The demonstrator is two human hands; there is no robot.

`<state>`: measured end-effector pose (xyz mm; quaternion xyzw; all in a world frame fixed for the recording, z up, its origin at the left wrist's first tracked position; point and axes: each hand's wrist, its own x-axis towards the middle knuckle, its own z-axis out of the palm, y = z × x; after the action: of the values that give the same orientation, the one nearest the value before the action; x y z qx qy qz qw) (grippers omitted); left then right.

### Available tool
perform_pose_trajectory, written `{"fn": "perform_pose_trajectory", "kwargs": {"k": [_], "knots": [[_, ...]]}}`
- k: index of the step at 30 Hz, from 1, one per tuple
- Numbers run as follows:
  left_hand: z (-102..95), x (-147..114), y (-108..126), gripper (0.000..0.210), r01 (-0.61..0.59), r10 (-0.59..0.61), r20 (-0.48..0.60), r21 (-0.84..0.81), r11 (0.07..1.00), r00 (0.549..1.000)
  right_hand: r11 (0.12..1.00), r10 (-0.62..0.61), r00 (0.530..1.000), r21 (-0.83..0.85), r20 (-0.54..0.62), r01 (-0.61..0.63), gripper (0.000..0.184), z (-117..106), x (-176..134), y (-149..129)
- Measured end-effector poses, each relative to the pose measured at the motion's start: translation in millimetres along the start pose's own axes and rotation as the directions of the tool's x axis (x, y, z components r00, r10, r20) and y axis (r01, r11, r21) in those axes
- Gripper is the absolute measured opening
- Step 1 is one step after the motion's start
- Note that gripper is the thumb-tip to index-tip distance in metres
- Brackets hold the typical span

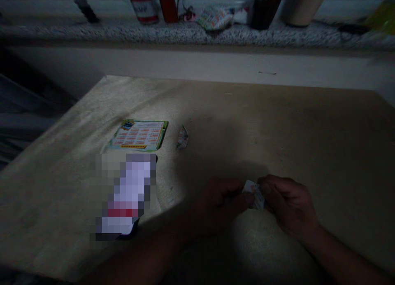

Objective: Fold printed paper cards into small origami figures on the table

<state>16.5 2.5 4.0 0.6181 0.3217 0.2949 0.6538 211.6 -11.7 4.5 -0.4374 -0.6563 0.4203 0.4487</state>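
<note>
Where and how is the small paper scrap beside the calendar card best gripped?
Probably pinch the paper scrap across its narrow middle, coming from above and the right: it looks creased and longer than wide, the calendar card lies on its left, and the left hand is on its right.

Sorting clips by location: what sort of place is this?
Probably a room in a home, perhaps a kitchen, though the dim light leaves that unsure: a plain table, a speckled sill above its far edge, and a dark bottle standing there.
</note>
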Motion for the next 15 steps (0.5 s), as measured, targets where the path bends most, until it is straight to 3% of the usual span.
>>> {"fn": "perform_pose_trajectory", "kwargs": {"k": [5, 11, 15], "knots": [[-2.9, -0.6, 3.5, 0.043, 0.018, -0.018, 0.040, 0.009, 1.000, 0.999, 1.000, 0.019, 1.000, -0.006, 0.013, -0.019, 0.038, -1.3, -0.7, 0.3], [-1.0, -0.8, 2.8, 0.040, -0.184, 0.186, 0.025, 0.320, 0.929, 0.982, 0.983, 0.156, 0.988, 0.095, 0.021, -0.157, 0.044, 2.0, -3.1, 5.7], [-1.5, -0.2, 2.9, 0.042, -0.149, 0.147, 0.026, 0.265, 0.953, 0.989, 0.978, 0.176, 0.984, 0.114, 0.016, -0.177, 0.047, 1.4, -1.1, 4.6]]}}
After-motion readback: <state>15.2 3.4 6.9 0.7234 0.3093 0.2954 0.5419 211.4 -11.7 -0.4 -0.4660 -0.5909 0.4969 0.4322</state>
